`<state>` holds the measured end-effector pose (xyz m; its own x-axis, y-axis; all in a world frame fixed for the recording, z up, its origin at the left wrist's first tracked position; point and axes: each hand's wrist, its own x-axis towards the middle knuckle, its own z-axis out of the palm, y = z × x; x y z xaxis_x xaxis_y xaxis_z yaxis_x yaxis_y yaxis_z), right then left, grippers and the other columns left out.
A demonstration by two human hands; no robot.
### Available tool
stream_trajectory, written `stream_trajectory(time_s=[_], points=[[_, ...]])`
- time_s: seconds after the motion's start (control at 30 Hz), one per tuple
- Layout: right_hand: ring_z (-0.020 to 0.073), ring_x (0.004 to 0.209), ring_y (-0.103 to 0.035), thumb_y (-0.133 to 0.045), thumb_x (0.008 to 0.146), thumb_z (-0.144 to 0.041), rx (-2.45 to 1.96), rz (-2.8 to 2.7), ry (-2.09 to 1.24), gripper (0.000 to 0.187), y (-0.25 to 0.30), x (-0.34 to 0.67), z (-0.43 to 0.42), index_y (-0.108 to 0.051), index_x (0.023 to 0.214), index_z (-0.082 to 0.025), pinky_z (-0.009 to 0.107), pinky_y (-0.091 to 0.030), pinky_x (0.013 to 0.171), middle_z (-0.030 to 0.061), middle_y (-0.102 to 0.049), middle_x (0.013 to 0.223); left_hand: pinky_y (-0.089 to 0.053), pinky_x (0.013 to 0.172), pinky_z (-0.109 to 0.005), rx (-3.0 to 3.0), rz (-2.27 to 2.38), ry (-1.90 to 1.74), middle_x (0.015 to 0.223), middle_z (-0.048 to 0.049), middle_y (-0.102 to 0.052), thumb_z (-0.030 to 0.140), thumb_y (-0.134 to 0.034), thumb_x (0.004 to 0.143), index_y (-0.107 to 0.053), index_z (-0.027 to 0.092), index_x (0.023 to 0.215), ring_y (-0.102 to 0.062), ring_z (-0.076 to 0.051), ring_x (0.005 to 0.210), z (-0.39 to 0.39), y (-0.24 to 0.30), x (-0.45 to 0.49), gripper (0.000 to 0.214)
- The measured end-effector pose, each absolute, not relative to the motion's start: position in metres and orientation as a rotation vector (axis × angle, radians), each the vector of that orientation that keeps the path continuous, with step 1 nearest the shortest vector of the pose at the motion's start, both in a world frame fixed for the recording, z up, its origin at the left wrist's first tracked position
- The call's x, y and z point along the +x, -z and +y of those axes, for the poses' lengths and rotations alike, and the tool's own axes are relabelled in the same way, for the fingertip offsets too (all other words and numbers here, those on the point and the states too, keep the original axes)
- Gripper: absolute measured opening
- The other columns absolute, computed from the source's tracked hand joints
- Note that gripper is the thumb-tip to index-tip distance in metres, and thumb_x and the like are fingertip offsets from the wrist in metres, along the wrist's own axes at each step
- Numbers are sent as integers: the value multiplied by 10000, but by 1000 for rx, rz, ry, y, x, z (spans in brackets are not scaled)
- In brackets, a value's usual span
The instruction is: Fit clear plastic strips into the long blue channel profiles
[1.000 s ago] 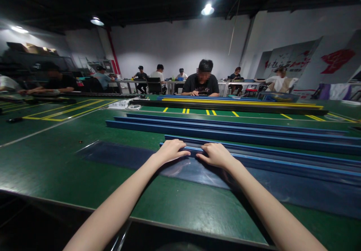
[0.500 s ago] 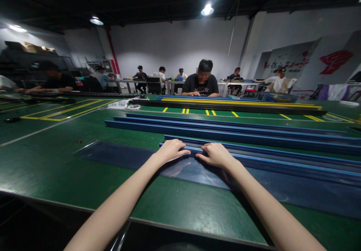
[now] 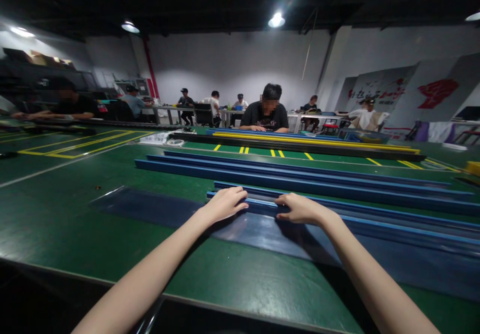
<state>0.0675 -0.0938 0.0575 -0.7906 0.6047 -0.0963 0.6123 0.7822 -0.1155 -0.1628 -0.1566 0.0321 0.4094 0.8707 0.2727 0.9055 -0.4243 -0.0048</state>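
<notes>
While the wide green counter (image 3: 75, 234) stretches out under us, marked with yellow lines and shared with a seated person (image 3: 265, 111) working at its far side, we keep both hands on the nearest of several long blue rails. Two longer blue rails (image 3: 300, 174) lie parallel farther back, well apart from our hands, and a dark blue plastic sheet (image 3: 150, 206) lies flat beneath and in front of the near blue rail (image 3: 375, 219), which runs off to the right. Compared with a moment ago, our right hand (image 3: 302, 209) has slid a little to the right along the rail's front edge, widening the gap between the hands; we judge this as working along the edge bit by bit. Our left hand (image 3: 224, 203) stays near the rail's left end, its grip loose, fingers curled over the edge rather than clamped. The right hand's fingers likewise press flat on the rail, not closed around it.
</notes>
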Motion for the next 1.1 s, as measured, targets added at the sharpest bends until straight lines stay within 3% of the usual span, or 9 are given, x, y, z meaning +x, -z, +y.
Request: stream_trajectory(time_s=[0.17,0.4,0.6,0.87,1.1], points=[[131,639,-527,-526,715,-227,1120,2865,195,85,-61,107,-89,-589,755,-186,211,-313,552,25,-617,728,-408,732,-231,-2546,-1537,432,940,-19,-556,185,-474,838,-514,192,923,-539,-147,855,-156,-35,-145,94],[123,633,-493,-551,708,-254,1201,2922,75,84,-58,129,-89,-568,672,-180,211,-286,535,18,-585,713,-426,696,-252,-2513,-1479,318,894,-25,-573,313,-555,807,-535,180,860,-553,-169,830,-144,-37,-115,145],[121,633,-505,-542,695,-194,1132,2973,-52,73,-62,125,-95,-585,637,-184,220,-254,523,16,-589,705,-430,674,-266,-2438,-1497,167,869,-53,-598,313,-547,814,-542,155,812,-571,-193,836,-142,-42,-104,158],[133,683,-549,-569,714,-250,1136,3010,-151,97,-58,106,-93,-650,712,-196,222,-259,529,24,-633,775,-412,648,-260,-2420,-1558,112,879,-52,-605,212,-502,819,-533,161,791,-578,-190,845,-144,-47,-122,66],[174,779,-589,-596,708,-329,1147,2996,-182,168,-58,63,-94,-677,813,-225,227,-293,545,34,-673,828,-405,611,-277,-2302,-1670,-1,891,-59,-622,220,-489,814,-560,169,809,-596,-211,836,-154,-54,-156,87]])
